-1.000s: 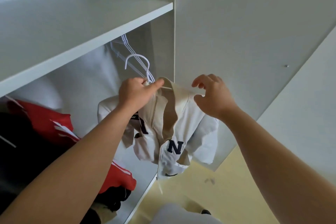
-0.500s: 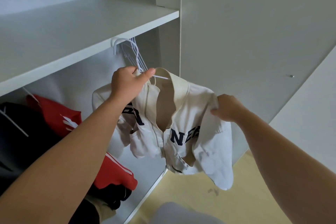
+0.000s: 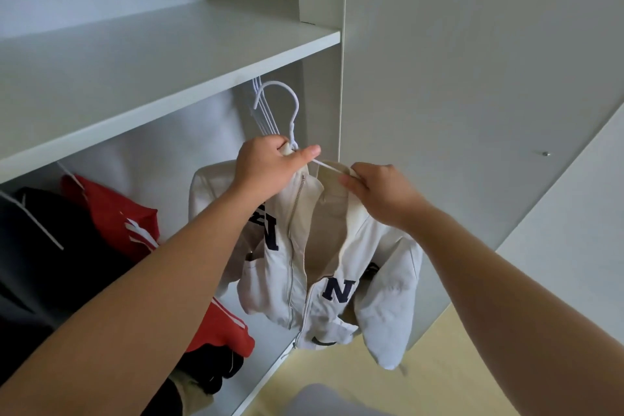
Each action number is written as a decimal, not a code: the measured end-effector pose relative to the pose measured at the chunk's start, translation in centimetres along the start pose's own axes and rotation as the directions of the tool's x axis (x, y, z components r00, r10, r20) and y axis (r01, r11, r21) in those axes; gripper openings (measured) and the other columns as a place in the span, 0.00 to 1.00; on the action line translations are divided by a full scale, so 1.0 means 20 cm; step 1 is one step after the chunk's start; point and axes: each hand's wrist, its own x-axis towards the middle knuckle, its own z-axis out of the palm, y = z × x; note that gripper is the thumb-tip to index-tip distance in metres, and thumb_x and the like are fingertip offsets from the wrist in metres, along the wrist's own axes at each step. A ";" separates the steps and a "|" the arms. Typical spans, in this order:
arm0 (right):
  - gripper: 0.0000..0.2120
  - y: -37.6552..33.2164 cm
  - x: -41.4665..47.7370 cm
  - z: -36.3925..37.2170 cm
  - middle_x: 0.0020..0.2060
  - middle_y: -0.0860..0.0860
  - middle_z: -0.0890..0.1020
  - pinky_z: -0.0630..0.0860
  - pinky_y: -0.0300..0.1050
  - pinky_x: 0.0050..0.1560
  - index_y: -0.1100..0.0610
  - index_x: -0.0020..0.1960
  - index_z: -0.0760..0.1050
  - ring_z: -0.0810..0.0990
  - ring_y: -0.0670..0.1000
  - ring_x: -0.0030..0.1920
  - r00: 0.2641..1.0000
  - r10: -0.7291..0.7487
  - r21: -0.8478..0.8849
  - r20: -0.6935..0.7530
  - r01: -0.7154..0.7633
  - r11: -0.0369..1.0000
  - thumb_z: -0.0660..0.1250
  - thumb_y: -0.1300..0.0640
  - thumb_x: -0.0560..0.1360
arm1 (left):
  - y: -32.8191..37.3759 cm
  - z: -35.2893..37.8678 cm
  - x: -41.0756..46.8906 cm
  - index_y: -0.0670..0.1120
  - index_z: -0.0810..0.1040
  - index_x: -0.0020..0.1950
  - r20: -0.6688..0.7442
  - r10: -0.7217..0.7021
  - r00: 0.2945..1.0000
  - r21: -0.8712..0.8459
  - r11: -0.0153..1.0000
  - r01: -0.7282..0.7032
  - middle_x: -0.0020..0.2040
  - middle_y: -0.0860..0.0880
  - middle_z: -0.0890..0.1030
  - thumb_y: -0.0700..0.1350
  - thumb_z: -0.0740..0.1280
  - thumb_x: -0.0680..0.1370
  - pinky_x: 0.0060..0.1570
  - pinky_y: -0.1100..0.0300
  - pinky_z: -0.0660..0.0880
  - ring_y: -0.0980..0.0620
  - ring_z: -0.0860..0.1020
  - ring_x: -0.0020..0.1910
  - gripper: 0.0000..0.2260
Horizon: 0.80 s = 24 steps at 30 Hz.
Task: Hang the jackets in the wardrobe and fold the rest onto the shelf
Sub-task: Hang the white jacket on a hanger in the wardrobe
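Here the step in hand is dressing the hanger, not yet the hanging itself. The left hand has its fingers curled round the neck of the thin white wire hanger and a fold of collar, thumb laid out straight toward the right. Just beside it, the right hand pinches the far side of the collar where the hanger's arm runs into it. The cream zip-front jacket with navy letters droops below both hands, open at the zip, one sleeve dangling lowest under the right forearm, clear of the floor. By my reading the shoulders are not seated evenly yet. The next move calls for settling the collar over the arm, then lifting the hook up and away from the hands to a rail. That rail must sit under the white wardrobe shelf above the left hand, but it is hidden. A bunch of spare white hangers hangs just behind the hook, so the hook could snag on them. Left of the left forearm a red jacket with white stripes and a black garment hang inside. Right of the right hand stands a plain grey-white wardrobe panel, with pale yellow floor beneath.
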 end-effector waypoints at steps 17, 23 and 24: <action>0.17 -0.05 -0.04 -0.01 0.40 0.52 0.81 0.72 0.48 0.35 0.56 0.51 0.77 0.78 0.61 0.38 0.923 -0.041 -0.188 -0.382 -0.034 0.982 0.57 0.45 0.84 | -0.06 -0.01 -0.03 0.52 0.65 0.34 -0.028 0.217 0.976 0.020 0.976 -0.217 0.31 0.52 0.70 0.62 0.56 0.81 0.39 0.51 0.67 0.51 0.69 0.35 0.20; 0.12 0.00 -0.06 -0.08 0.39 0.52 0.83 0.74 0.52 0.43 0.58 0.49 0.79 0.81 0.58 0.40 0.863 -0.152 -0.273 -0.481 0.018 0.962 0.62 0.53 0.84 | -0.33 -0.10 -0.06 0.43 0.70 0.40 0.047 0.374 0.926 0.273 0.887 -0.372 0.37 0.47 0.70 0.50 0.56 0.83 0.41 0.46 0.70 0.42 0.70 0.39 0.15; 0.11 0.00 -0.07 -0.08 0.39 0.52 0.84 0.74 0.52 0.44 0.58 0.49 0.79 0.81 0.58 0.40 0.860 -0.153 -0.277 -0.487 0.014 0.961 0.62 0.54 0.84 | -0.36 -0.11 -0.06 0.42 0.71 0.41 0.061 0.378 0.924 0.293 0.878 -0.379 0.38 0.45 0.72 0.49 0.57 0.84 0.41 0.46 0.70 0.41 0.70 0.40 0.15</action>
